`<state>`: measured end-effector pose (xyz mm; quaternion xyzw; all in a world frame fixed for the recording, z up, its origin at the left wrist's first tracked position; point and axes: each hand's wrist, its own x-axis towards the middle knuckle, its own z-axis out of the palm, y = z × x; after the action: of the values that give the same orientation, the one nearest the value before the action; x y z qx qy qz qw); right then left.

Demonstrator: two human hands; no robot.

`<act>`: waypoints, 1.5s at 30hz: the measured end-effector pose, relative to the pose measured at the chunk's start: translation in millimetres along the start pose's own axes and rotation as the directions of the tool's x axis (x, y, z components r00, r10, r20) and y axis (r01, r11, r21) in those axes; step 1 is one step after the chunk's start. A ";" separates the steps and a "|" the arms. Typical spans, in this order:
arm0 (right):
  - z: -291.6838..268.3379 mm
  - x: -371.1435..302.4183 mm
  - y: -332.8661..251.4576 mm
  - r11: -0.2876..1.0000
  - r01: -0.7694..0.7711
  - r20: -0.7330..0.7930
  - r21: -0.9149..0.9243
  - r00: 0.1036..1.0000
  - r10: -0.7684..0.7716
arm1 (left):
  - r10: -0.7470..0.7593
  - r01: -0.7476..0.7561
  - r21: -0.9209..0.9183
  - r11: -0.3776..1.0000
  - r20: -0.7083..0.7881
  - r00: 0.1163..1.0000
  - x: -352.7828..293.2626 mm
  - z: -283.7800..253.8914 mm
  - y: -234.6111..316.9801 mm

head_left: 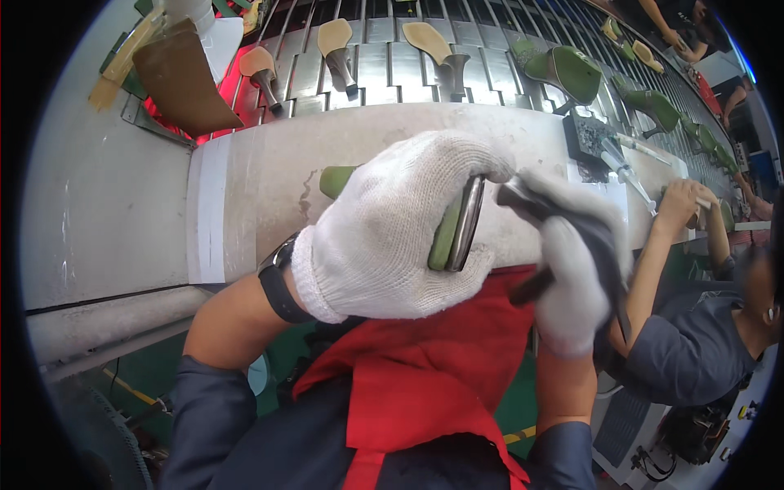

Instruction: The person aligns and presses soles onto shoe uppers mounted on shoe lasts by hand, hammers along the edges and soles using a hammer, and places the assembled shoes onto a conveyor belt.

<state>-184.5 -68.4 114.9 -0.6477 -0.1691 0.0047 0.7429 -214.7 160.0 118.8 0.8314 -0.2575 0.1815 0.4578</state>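
Note:
In the middle, my left hand [400, 229], in a white knit glove, is closed around a green shoe [336, 181]. One end of the shoe pokes out on the left, behind the glove. Between thumb and fingers shows a green part with a dark, shiny edge [466, 224]; the palm hides the rest. Just to the right, my right hand [572, 286], also gloved in white, grips a long dark tool [600, 245]. Its upper end is close to the left fingertips. Motion blurs this hand, so the tool's exact kind is unclear.
Behind the pale bench [269, 163] runs a slatted metal conveyor [384, 69] carrying tan insoles with heels [336, 49] and green shoes [572, 73]. A black block [586, 137] and a syringe-like tube [625, 167] lie at the right. A co-worker [694, 343] sits close on the right.

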 end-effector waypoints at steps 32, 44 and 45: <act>17.3 -78.3 55.1 0.869 -0.445 0.201 0.216 0.891 0.406 | 0.055 0.075 0.683 0.726 -0.167 0.984 -129.2 47.6 -32.4; 13.9 -8.9 16.9 0.966 -0.246 0.368 -0.084 0.893 0.260 | 0.025 0.111 0.640 0.760 -0.200 0.979 -130.9 52.2 -37.2; 16.9 -5.0 18.4 0.951 -0.272 0.418 -0.148 0.854 0.309 | 0.011 0.127 0.637 0.760 -0.208 0.978 -132.3 53.3 -38.4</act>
<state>-189.7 -50.3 97.7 -0.6786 -0.2313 0.2546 0.6490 -294.4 166.3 -5.4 0.9233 -0.1057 0.3270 0.1717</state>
